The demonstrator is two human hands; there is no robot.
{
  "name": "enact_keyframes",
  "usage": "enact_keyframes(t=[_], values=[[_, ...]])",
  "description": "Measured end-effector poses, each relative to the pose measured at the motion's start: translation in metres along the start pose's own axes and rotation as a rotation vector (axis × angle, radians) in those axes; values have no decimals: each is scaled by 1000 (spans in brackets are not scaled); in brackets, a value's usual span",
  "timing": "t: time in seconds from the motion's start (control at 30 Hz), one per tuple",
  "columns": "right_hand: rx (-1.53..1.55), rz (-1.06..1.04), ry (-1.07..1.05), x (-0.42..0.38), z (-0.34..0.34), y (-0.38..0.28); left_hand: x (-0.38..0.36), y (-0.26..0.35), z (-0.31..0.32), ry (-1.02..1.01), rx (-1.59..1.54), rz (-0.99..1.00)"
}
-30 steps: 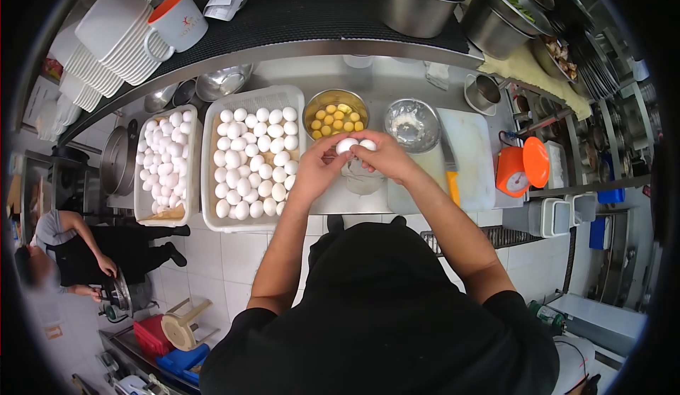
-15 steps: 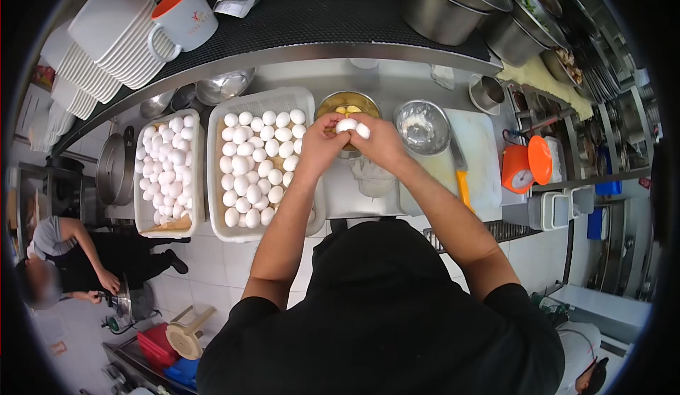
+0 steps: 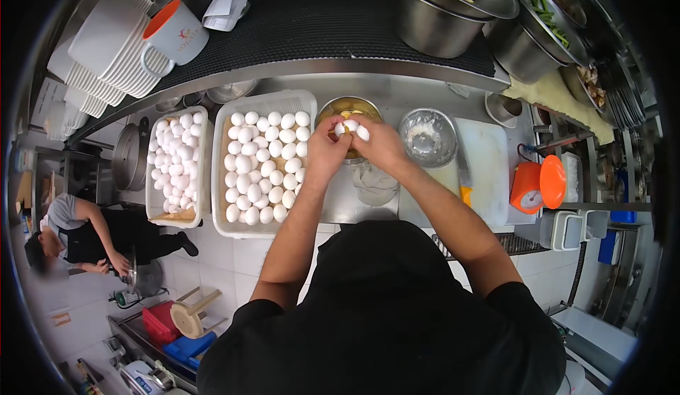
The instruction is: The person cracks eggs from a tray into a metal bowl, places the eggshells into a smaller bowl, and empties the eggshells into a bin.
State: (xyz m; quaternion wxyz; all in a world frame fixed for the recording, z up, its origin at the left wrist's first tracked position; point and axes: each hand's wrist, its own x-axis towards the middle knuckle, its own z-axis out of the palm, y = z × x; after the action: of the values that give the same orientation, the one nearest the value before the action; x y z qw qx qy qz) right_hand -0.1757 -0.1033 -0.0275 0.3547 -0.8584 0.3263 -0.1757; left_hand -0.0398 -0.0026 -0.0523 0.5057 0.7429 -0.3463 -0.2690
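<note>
Both hands grip a white egg (image 3: 362, 133) above a metal bowl (image 3: 329, 106) that holds yellow yolks. The shell is parting into two pieces, with a bit of yellow between them. My left hand (image 3: 327, 148) is closed on the left piece, my right hand (image 3: 384, 144) on the right one. Left of my hands, a white basket (image 3: 283, 102) holds rows of white eggs. Farther left stands a second white tub (image 3: 203, 175) heaped with eggs. A clear plastic bag (image 3: 374, 184) sits just below the bowl.
To the right are a steel bowl with white residue (image 3: 428, 138), a yellow-handled knife (image 3: 465, 182) on a cutting board (image 3: 489, 161), and an orange scale (image 3: 525, 182). A shelf edge (image 3: 319, 68) runs above the counter. A co-worker (image 3: 85, 232) is at lower left.
The egg in my hands has split, and yellow now shows between its shell pieces. My view has shifted slightly; both hands stay over the bowl.
</note>
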Motion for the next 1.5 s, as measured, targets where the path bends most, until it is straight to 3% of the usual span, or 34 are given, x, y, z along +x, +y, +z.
enact_keyframes(t=[0.1, 0.3, 0.43, 0.57, 0.63, 0.77, 0.87, 0.97, 1.03, 1.07, 1.13, 1.17, 1.27, 1.43, 1.5], values=[[2, -46, 17, 4, -4, 13, 0, 9, 4, 13, 133, 8], [-169, -113, 19, 1, -36, 30, 0, 23, 18, 101, 545, 428], [-165, -91, 136, -15, -64, 43, 1, 44, 47, -8, 438, 432], [-219, -31, 210, -44, -99, 68, -2, 59, 81, -300, 319, 304], [-232, 34, 210, -60, -107, 85, -6, 53, 94, -347, 324, 467], [-265, 211, 162, -83, -110, 96, -20, 46, 80, -343, 349, 521], [-218, 162, 264, -95, -101, 104, -16, 35, 23, -163, 354, 508], [23, 325, 281, -96, -95, 91, -11, -1, -64, 200, 376, 221], [35, 169, 401, -94, -78, 89, -10, -49, -124, 459, 722, 104], [40, 90, 460, -91, -71, 86, -10, -64, -151, 455, 939, -43], [365, 304, 321, -88, -62, 63, -13, -95, -185, 354, 1016, -350], [524, 409, 253, -86, -59, 53, -15, -105, -191, 319, 1046, -363], [591, 364, 177, -74, -32, 63, -20, -102, -189, 273, 1080, -390], [444, 265, 5, -60, -18, 29, -26, -105, -179, 323, 1064, -258], [501, 304, -44, -55, -11, 26, -31, -96, -171, 380, 777, -123]])
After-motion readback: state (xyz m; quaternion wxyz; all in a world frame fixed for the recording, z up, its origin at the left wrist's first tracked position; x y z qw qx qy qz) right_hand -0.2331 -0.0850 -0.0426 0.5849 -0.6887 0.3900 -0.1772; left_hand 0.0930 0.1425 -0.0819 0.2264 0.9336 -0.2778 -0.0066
